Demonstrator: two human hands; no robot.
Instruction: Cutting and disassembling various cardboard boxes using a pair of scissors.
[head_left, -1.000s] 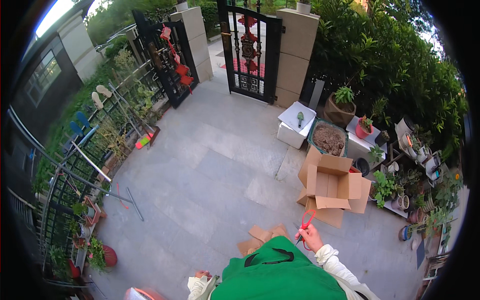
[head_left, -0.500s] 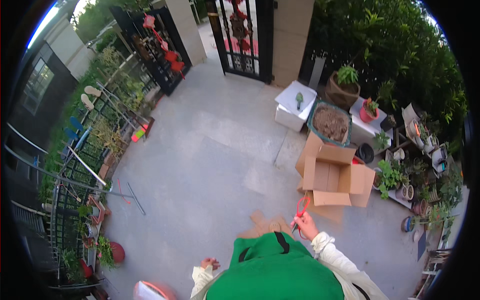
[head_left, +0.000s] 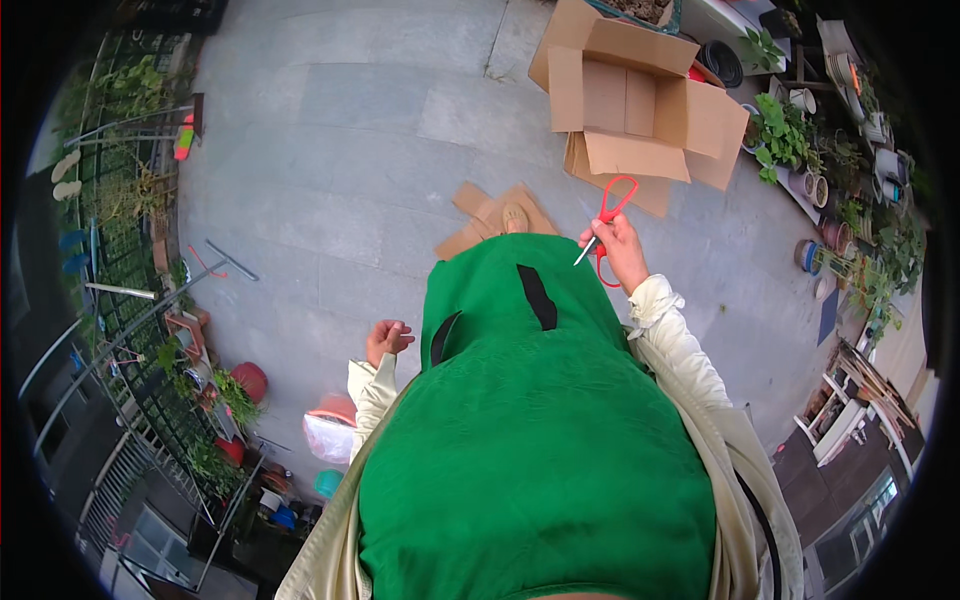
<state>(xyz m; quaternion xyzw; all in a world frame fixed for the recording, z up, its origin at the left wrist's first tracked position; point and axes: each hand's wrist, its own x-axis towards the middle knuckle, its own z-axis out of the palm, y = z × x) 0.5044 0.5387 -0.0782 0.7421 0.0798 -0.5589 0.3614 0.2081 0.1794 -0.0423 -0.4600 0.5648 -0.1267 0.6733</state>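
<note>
My right hand [head_left: 624, 254] is closed around a pair of red-handled scissors [head_left: 608, 213], held in front of the green apron [head_left: 520, 410]. One handle loop sticks up past my fingers and the other hangs below. The metal blades point down and left. My left hand [head_left: 385, 343] hangs by the apron's left side, its fingers loosely bent and slightly apart, with nothing visible in it. Just ahead of the scissors stands an open cardboard box [head_left: 635, 156], flaps folded outward. Flattened cardboard [head_left: 462, 241] lies on the ground beneath my shoe [head_left: 514, 218].
Potted plants [head_left: 783, 135] and stacked pots line the right side. Along the left runs a dark fence [head_left: 110, 215] with plants and leaning poles. A reddish bucket with a plastic bag [head_left: 330, 440] stands near my left arm. Grey paving [head_left: 350, 150] spreads ahead.
The view has tipped downward, so the gate has left the picture and more of the apron shows. My right hand still holds the scissors, now with the blades in plain sight.
</note>
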